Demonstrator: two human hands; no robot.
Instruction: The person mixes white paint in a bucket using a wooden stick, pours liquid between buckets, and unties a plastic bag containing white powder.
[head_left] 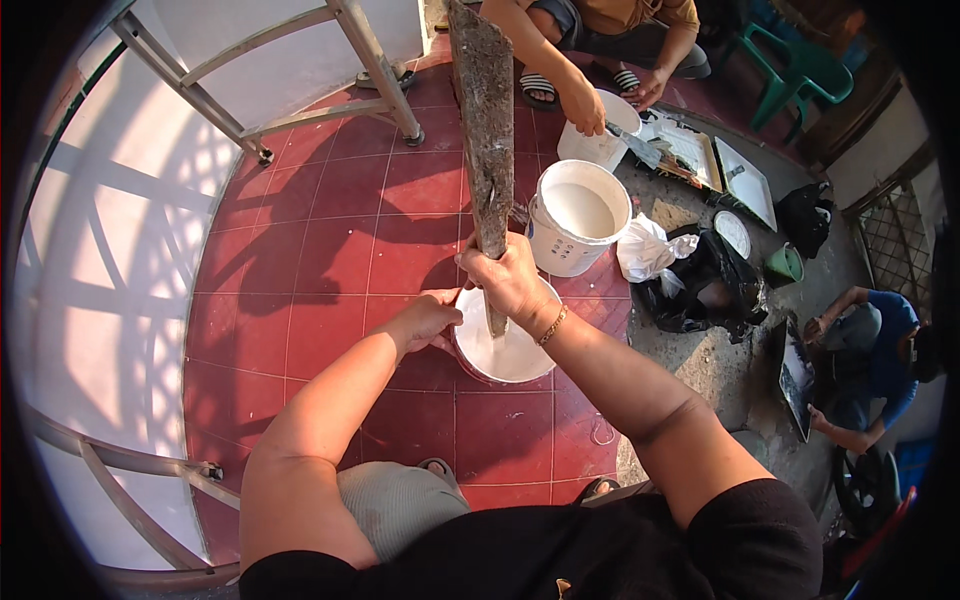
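My right hand is closed around a rough wooden stick, long and flat like a plank. Its lower end dips into white paint inside a round bucket on the red tiles. At the bucket's left rim, my left hand grips the edge, thumb at the top and fingers along the outer wall. The stick stands nearly upright, its top reaching past the upper edge of the view. A second white bucket, holding pale paint, stands just beyond mine.
Across from me a crouching person's hand holds a scraper over another bucket. Paint trays, a black bag and a white bag lie at right. Metal ladder legs stand at left. Another person sits at right.
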